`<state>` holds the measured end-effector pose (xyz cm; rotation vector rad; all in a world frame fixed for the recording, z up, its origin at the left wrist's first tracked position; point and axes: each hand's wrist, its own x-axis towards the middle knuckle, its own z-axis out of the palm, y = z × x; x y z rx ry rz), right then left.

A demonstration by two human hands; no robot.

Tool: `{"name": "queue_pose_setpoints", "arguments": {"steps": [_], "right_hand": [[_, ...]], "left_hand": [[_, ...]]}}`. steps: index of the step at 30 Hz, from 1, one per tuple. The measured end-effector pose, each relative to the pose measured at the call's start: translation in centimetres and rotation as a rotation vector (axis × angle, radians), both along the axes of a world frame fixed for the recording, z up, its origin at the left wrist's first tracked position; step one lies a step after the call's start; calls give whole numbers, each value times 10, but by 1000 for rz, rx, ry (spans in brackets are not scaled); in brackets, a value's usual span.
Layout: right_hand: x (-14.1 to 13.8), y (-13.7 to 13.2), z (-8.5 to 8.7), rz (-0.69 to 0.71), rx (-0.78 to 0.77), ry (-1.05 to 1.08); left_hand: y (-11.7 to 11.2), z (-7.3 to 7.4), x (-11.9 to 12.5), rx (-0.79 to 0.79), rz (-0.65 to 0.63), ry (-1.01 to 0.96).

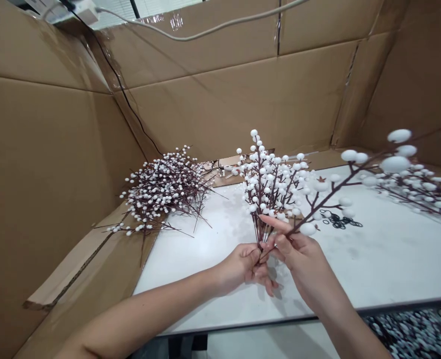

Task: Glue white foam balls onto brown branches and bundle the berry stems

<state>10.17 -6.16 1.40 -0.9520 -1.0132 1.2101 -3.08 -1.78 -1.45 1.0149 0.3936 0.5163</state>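
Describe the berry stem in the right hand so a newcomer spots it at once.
Start at the white table and find the right hand over its near part. From that hand, a brown stem with white berries slants up to the right. Unlike the upright bunch in the left hand, it is a single, leaning stem.

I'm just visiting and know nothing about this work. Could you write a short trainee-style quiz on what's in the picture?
1. The left hand grips: (a) a white cable, (b) a bundle of white-berried stems, or (c) a cardboard flap?
2. True or false: the black rings lie on the white tabletop, right of that bundle in the picture.
3. Which hand holds the single branch slanting up to the right?

Key: 1. b; 2. true; 3. the right hand.
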Motion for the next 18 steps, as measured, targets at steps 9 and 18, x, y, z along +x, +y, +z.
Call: {"name": "queue_pose_setpoints", "arguments": {"steps": [9, 18], "right_hand": [[0, 1, 8, -181, -25, -421], [-5, 4, 11, -398, 22, -785]], "left_hand": [[0, -2, -1, 16, -7, 0], [-1, 1, 0, 44, 11, -5]]}}
